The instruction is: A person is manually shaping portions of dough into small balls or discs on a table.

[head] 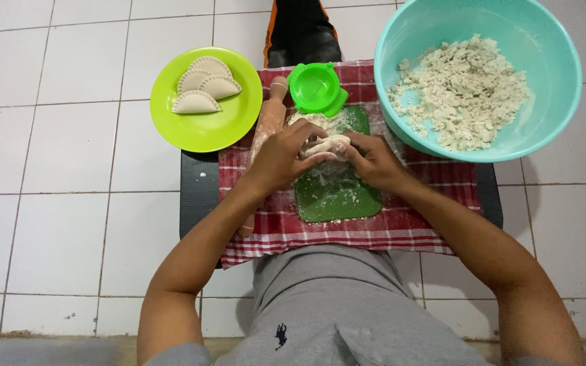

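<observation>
My left hand point(281, 157) and my right hand point(374, 161) meet over a floured green cutting board point(337, 196). Together they pinch a pale lump of dough point(328, 144) between the fingers. A green round dumpling press point(316, 88) lies just beyond the board. A wooden rolling pin point(267, 125) lies along the board's left side, partly under my left hand and forearm. All of this rests on a red checked cloth point(347, 230) over a low black table point(198, 196).
A lime-green plate point(232, 125) at the left carries three folded half-moon dumplings point(205, 85). A large turquoise bowl point(401, 41) at the right holds crumbly pale filling point(462, 88). White floor tiles point(69, 169) surround the table. A dark-clothed leg point(301, 30) shows at the top.
</observation>
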